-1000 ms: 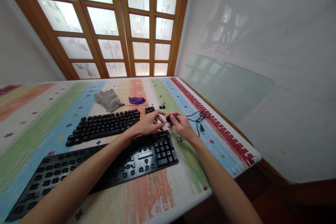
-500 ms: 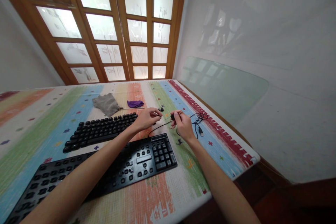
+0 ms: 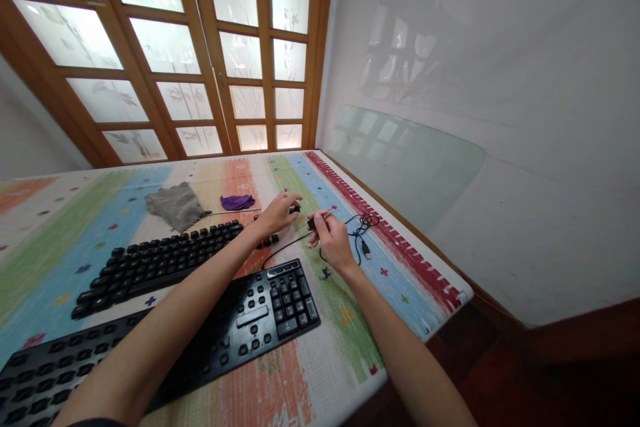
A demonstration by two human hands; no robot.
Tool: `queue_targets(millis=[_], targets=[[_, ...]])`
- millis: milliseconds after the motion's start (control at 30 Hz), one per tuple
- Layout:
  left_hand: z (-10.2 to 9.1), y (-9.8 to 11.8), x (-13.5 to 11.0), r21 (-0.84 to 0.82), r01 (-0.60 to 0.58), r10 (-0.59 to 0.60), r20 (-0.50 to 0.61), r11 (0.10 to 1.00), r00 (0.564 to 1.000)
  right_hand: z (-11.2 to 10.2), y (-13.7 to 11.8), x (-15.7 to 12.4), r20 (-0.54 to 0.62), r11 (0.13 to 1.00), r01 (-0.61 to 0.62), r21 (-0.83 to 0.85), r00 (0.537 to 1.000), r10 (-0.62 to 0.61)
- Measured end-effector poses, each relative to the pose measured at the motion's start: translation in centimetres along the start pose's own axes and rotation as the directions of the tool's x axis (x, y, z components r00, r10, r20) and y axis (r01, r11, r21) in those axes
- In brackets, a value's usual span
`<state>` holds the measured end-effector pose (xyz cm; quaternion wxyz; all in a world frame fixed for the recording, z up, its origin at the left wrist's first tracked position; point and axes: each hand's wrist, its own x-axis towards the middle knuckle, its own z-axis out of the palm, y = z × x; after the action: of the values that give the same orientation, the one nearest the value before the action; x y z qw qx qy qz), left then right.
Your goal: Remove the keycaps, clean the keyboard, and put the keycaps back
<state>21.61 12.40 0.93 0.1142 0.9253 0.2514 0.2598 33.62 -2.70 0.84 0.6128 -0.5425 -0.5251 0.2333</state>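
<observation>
My left hand (image 3: 279,214) reaches over the table with thumb and forefinger apart, beside small black keycaps (image 3: 295,209) behind the keyboard. My right hand (image 3: 332,240) is closed in a pinch on a small black keycap (image 3: 311,223), whose details are too small to read. Below my hands lies a black keyboard (image 3: 253,315), many of its keys bare of caps, with the number pad caps in place. Behind it, rows of loose black keycaps (image 3: 165,257) stand set out in keyboard order. My left forearm covers part of both.
A grey cloth (image 3: 175,205) and a purple cloth (image 3: 237,202) lie further back. The keyboard's cable is coiled at the right, its USB plug (image 3: 367,251) on the striped tablecloth (image 3: 280,373). A wall (image 3: 530,227) runs along the table's right side.
The view has turned, so things sit further left. My left hand has moved forward to the small keycaps at the back. My right hand keeps its pinch on the keycap.
</observation>
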Motion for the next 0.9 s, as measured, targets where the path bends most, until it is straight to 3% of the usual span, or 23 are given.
queue_targets(millis=[167,400,733,900], targets=[[1.6,-0.6,1.1,0.113,-0.019,0.007,0.103,0.993,0.995,0.0,0.2,0.0,0.000,0.999,0.031,-0.029,1.000,-0.031],[3.4,-2.3,2.0,0.139,0.043,-0.060,0.118,0.989,0.991,0.2,0.1,-0.2,0.024,0.993,0.075,-0.089,0.997,-0.073],[3.4,-2.4,2.5,0.090,0.000,-0.011,0.121,0.996,0.993,0.2,0.0,-0.4,0.051,0.994,0.081,-0.074,0.996,-0.077],[3.6,-2.8,2.5,0.065,0.032,-0.038,0.084,0.997,0.996,0.2,0.2,-0.4,0.070,0.994,0.076,-0.082,0.995,-0.071]])
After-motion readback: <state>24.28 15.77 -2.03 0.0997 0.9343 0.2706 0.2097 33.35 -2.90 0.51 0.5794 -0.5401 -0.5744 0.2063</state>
